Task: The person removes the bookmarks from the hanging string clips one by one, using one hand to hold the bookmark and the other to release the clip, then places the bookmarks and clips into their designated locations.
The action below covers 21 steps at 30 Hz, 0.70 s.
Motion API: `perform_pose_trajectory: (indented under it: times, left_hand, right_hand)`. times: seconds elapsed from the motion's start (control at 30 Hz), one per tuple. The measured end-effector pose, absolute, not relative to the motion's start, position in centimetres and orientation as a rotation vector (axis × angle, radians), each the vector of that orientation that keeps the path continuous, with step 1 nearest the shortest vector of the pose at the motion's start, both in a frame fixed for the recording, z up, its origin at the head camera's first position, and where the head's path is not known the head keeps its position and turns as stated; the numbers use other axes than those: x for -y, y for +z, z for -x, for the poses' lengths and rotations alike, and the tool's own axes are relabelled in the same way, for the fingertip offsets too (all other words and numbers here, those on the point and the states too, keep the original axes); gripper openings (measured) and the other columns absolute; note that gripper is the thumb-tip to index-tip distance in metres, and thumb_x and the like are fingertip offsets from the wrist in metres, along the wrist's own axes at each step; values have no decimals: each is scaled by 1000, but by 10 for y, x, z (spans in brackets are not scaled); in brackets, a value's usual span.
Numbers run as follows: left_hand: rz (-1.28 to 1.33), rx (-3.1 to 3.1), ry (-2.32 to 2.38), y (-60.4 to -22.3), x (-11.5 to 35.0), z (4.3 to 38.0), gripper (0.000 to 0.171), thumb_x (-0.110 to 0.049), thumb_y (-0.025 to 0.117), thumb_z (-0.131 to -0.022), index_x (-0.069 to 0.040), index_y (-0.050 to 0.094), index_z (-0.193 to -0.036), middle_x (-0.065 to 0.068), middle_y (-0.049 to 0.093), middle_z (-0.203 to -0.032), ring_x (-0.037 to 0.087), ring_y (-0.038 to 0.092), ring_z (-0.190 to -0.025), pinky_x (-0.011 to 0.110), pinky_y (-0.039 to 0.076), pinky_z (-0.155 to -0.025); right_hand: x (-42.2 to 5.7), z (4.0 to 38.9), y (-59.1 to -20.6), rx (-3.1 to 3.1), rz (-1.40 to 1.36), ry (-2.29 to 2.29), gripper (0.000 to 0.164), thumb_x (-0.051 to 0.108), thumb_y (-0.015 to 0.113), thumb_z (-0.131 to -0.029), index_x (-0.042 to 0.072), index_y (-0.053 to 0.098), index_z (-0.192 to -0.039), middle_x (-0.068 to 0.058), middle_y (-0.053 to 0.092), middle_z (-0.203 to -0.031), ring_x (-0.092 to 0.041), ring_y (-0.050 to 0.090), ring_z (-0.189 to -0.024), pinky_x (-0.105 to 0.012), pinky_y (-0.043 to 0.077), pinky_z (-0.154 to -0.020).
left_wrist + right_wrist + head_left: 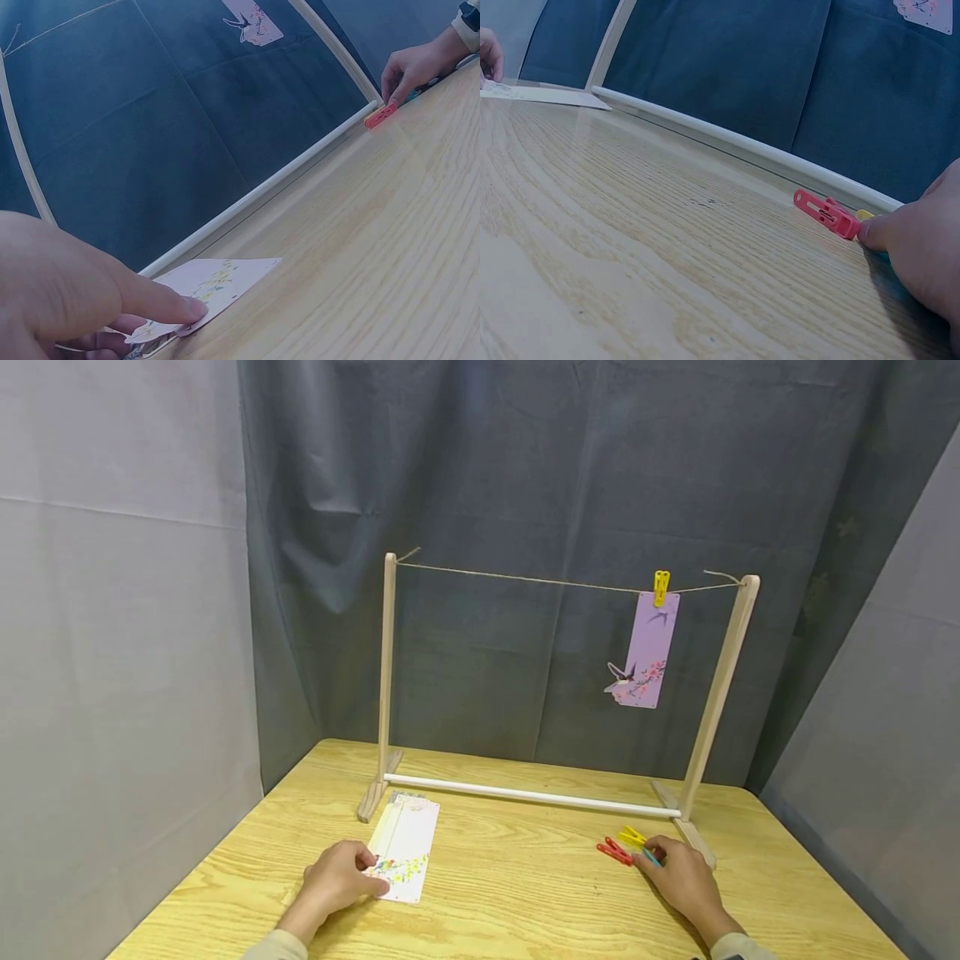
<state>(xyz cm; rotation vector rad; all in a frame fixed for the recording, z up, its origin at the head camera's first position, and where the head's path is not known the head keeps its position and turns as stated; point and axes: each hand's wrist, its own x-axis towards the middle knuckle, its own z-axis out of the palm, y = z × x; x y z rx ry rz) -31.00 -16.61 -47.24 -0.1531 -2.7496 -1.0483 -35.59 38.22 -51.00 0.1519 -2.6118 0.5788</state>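
Observation:
At the left of the table, my left hand (337, 881) pinches the near left corner of a white bookmark (412, 837) printed with yellow flowers and a bird. Its thumb (193, 309) lies on the printed face, with other fingers at the edge below. More cards show from under this bookmark at its far and left sides. Over on the right, my right hand (681, 878) pinches a blue clothespin (652, 858), mostly hidden by the fingers. Beside those fingertips lie a red clothespin (826, 214) and a yellow clothespin (632, 836).
A wooden frame stands behind the hands, with a left post (387, 668), a right post (720, 693) and a white bottom bar (525, 794). From its string (525, 578) hangs a purple bookmark (648, 643), held by another yellow clothespin (661, 587). Grey curtains (480, 485) surround the table.

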Motion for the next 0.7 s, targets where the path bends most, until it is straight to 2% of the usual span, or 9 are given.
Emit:
perform_pose_trajectory:
  times: [0.7]
  left_hand:
    - [137,2760,-1054,-472,166,310,39,-27,97,-70,-10,68,-91,-2,63,-91,19,56,-83,50,34,-77]
  right_hand:
    - [-382,355,-509,2621,-150,573,44,37,80,-91,0,73,-112,2,64,-85,-15,55,-72,-41,50,-64]
